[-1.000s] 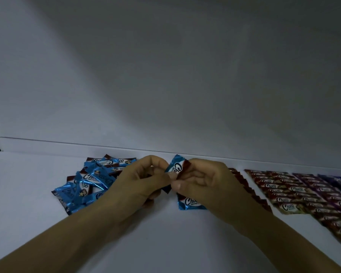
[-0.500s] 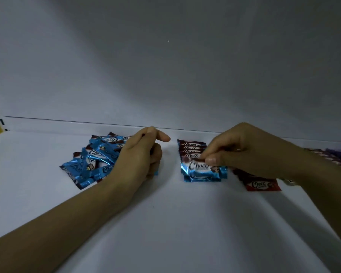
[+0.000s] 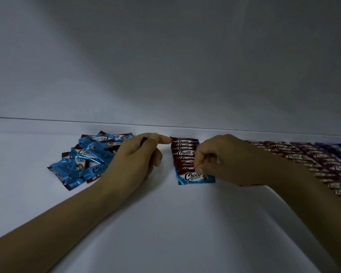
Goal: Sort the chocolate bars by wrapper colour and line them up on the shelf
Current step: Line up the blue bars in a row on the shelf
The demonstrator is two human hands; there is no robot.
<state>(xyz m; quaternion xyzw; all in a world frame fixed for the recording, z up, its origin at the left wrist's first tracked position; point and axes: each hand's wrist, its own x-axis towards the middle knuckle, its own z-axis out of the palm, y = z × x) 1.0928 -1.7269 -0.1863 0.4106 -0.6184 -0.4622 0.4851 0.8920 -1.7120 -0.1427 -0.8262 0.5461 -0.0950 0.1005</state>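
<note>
Dimly lit view from a head-worn camera, looking down at a white shelf (image 3: 165,223) with a plain pale back wall (image 3: 165,56) behind it. Two bare forearms reach in from the bottom corners.

Left of centre lies a loose pile of blue bars (image 3: 87,160), shiny blue wrappers with brown ends and the word "Choco", lying at mixed angles and overlapping one another. The person's left hand (image 3: 134,160) rests at the right edge of this pile. Its index finger is stretched out to the right, and the other fingers are curled in. A dark sliver shows near the thumb, but whether the hand holds anything cannot be told.

In the middle, an overlapping row (image 3: 183,152) of bars runs from the back wall toward the viewer, each bar covering most of the one behind, so that mainly brown strips with "Choco" show. The front blue bar (image 3: 195,177) closes this row, lying flat with its full face visible. The right hand (image 3: 224,160) sits just beside the row, fingers curled, with thumb and fingertip pinching the upper edge of that front blue bar.

Farther right, partly behind the right arm, further rows (image 3: 313,160) of bars lie in neat lines: brownish wrappers, then purple ones toward the frame's edge.
</note>
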